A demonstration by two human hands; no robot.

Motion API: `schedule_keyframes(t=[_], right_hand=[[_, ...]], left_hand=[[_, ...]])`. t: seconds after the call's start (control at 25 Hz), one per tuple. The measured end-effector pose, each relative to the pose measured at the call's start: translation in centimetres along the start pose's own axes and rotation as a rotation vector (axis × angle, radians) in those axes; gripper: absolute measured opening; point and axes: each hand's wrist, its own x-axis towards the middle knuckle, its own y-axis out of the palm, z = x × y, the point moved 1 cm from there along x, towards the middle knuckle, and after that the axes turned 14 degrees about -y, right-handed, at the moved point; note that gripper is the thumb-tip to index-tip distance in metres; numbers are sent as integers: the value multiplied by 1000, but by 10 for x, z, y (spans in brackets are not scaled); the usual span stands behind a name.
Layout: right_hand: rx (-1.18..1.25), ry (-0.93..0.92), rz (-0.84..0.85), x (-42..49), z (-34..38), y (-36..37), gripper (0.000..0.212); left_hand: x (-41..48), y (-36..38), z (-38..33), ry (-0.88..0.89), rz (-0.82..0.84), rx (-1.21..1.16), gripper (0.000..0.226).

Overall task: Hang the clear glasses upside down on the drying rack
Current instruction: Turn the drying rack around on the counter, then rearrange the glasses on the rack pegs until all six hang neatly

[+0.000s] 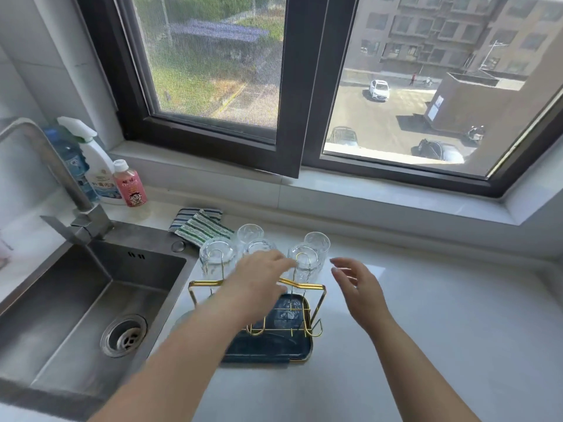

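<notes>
A gold wire drying rack [316,303] stands on a dark blue tray [268,351] on the white counter. Several clear glasses hang upside down on its prongs: one at the left [217,260], one at the right front [304,264], others behind [250,234] [318,242]. My left hand [259,281] reaches over the rack's middle, fingers spread, touching or nearly touching the right front glass; it hides part of a middle glass. To the right of the rack hovers my right hand [356,287], open, holding nothing.
A steel sink [76,306] with a tap [61,178] lies to the left. Spray bottle [97,169], pink bottle [129,184] and blue bottle stand behind it. Striped cloths [198,223] lie behind the rack. A window ledge [365,193] runs along the back.
</notes>
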Motion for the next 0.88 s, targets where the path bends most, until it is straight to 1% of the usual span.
schedule_keyframes(t=[0.08, 0.12, 0.32, 0.4, 0.52, 0.6, 0.72, 0.8, 0.88], right_hand=[[-28, 75, 26, 17, -19, 0, 27], [-51, 109, 53, 26, -30, 1, 36], [-224, 184, 237, 77, -71, 13, 83], [-201, 238, 268, 96, -86, 25, 100], [-55, 315, 280, 117, -102, 45, 121], [-7, 317, 263, 125, -110, 58, 123], [-30, 303, 194, 125, -112, 63, 109], [-3, 318, 153, 116, -104, 57, 103], [59, 296, 100, 99, -90, 40, 103]], left_hand=[[-3, 14, -28, 61, -26, -150, 44], [-2, 23, -39, 76, -20, -163, 43], [18, 47, -52, 19, -5, -83, 40], [27, 49, -53, -8, -11, -86, 40], [41, 48, -53, -63, -35, -94, 41], [48, 49, -53, -98, -55, -101, 42], [53, 50, -53, -136, -69, -113, 44], [54, 50, -54, -152, -86, -132, 46], [53, 50, -55, -166, -116, -159, 48]])
